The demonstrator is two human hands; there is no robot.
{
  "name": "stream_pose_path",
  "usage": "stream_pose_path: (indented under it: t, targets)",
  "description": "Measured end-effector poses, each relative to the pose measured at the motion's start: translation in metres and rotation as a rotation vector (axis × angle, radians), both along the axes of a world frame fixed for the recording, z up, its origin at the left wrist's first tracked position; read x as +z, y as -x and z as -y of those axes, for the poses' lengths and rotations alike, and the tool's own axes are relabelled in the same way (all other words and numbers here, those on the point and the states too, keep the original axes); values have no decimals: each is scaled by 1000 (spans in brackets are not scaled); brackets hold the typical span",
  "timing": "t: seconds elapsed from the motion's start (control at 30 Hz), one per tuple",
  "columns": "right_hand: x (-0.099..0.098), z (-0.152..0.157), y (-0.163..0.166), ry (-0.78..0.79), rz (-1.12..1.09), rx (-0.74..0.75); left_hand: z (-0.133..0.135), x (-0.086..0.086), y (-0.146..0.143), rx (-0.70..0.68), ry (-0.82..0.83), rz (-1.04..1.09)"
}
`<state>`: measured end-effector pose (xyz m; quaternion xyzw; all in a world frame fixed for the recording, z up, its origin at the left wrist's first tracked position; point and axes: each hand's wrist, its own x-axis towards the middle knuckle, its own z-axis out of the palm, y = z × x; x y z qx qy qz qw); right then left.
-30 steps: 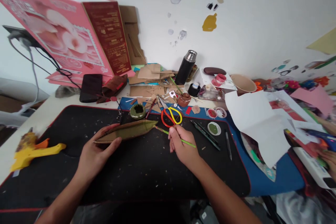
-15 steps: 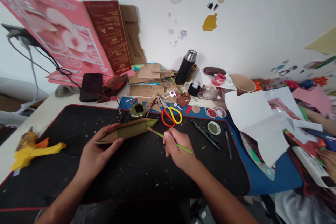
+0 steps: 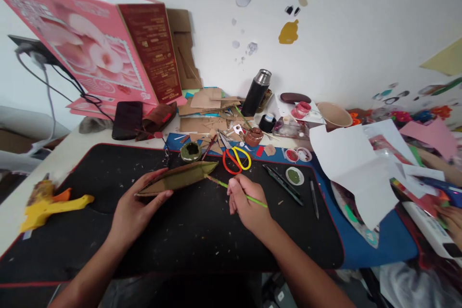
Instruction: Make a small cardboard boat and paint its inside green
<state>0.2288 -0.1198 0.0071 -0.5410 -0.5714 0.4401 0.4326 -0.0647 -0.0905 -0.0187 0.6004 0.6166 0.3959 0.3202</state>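
My left hand [image 3: 139, 207] grips the left end of a boat-shaped cardboard piece [image 3: 176, 178], thumb in front and fingers behind. Its inner face is green toward the right tip and browner on the left. Between the thumb and fingers of my right hand [image 3: 249, 202] is a thin green-handled paintbrush [image 3: 222, 183]. The bristle end points left and lies at the right tip of the cardboard; whether it touches cannot be made out. Behind the cardboard stands an open jar of green paint [image 3: 190, 152]. Scissors [image 3: 236, 160] with red and yellow handles lie beside it.
A yellow glue gun [image 3: 54, 204] lies at left on the black mat [image 3: 202, 250]. Cardboard scraps [image 3: 202, 125] and a black thermos [image 3: 256, 91] are at the back. To the right are a lid with green paint [image 3: 295, 176], pens [image 3: 283, 184], white paper [image 3: 353, 173] and another person's hand [image 3: 451, 221].
My right hand and the paintbrush have shifted slightly right. The cardboard piece and left hand sit a little further right, along with a slight shift of the whole view.
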Motion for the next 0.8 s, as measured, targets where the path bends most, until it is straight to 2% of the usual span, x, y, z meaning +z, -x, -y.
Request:
stream_pose_path:
  t: [0.13,0.37,0.6,0.8]
  targets:
    - [0,-1,1,5,-4,-31,0,0,0,-7,-7,-1]
    - [7,3,12,-27,43,56,0,2,0,-4,1,-4]
    - [0,3,3,8,-18,-60,-1,4,0,-19,8,-12]
    - [6,8,15,-25,32,49,-1,3,0,-5,3,-11]
